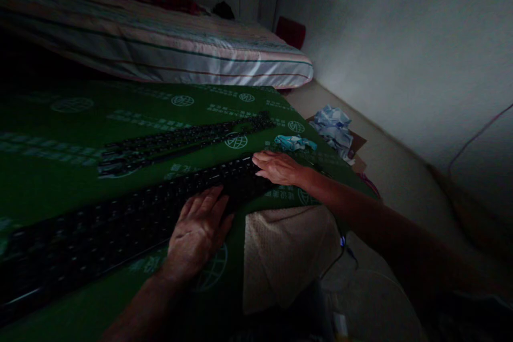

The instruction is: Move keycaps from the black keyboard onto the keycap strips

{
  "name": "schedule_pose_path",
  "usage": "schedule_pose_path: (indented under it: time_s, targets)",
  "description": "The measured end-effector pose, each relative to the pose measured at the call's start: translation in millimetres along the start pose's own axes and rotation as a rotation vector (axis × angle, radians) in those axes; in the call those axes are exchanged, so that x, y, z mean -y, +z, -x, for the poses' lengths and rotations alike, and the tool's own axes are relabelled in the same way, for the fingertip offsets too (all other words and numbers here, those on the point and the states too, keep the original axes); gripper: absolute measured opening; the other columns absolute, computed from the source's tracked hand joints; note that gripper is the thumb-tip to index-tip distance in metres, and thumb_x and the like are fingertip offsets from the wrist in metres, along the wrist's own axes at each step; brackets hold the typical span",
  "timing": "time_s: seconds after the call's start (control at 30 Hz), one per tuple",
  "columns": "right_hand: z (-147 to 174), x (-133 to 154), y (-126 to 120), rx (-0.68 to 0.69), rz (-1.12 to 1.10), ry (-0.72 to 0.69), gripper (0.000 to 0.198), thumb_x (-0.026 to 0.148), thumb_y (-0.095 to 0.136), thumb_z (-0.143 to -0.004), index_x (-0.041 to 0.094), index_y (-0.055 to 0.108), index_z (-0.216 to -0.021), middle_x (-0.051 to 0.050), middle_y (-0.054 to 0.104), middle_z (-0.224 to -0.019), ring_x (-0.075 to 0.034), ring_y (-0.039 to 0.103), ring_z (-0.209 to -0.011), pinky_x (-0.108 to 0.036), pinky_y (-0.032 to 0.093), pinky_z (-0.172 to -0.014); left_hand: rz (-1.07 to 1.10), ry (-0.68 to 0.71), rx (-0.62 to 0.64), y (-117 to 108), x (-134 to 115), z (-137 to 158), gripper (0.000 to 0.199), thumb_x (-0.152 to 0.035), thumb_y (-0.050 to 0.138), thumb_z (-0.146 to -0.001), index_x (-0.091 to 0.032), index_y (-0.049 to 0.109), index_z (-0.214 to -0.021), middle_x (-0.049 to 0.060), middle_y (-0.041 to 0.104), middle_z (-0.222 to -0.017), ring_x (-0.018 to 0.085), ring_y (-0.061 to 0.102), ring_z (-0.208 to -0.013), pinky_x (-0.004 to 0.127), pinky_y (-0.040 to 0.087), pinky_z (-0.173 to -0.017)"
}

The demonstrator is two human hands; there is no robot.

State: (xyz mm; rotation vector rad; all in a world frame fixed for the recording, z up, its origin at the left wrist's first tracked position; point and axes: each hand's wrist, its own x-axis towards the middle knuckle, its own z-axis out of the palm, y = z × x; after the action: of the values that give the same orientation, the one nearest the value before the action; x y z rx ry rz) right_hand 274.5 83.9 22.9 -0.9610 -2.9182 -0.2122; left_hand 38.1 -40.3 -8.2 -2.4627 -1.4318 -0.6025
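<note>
A long dark band of shiny black bead-like pieces in rows (120, 219) lies across the green tabletop (132, 107). It is too dark to tell exactly what it is. My left hand (196, 230) rests palm down on its near edge, fingers stretched out. At the band's far right end, my right hand (278, 166) lies with its fingers extended over the black pieces; its palm side is hidden. Beyond the band, a bundle of black beaded strands (180, 141) lies loosely on the table.
A crumpled turquoise wrapper (295, 142) sits beyond my right hand. Near me, a beige cloth (288, 251) hangs over the table edge. Crumpled pale plastic (332, 125) lies on the floor at right, by the wall (401, 53). A bed with a striped sheet (200, 56) stands behind.
</note>
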Motion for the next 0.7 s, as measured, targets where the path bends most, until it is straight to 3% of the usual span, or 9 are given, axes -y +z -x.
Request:
schedule_pose_path:
  time_s: [0.7]
  targets:
    - [0.9,3.2,9.0,0.01,0.025,0.021,0.042,0.032,0.039,-0.094,0.004,0.049,-0.125,-0.018,0.051,-0.132,-0.026,0.045,-0.124,-0.037,0.04,-0.104,0.016,-0.014,-0.007,1.0,-0.9,0.6,0.034,-0.032,0.045,-0.088,-0.01,0.06,-0.11,0.018,0.057,-0.124,0.032,0.054,-0.111,0.047,0.042,-0.093]
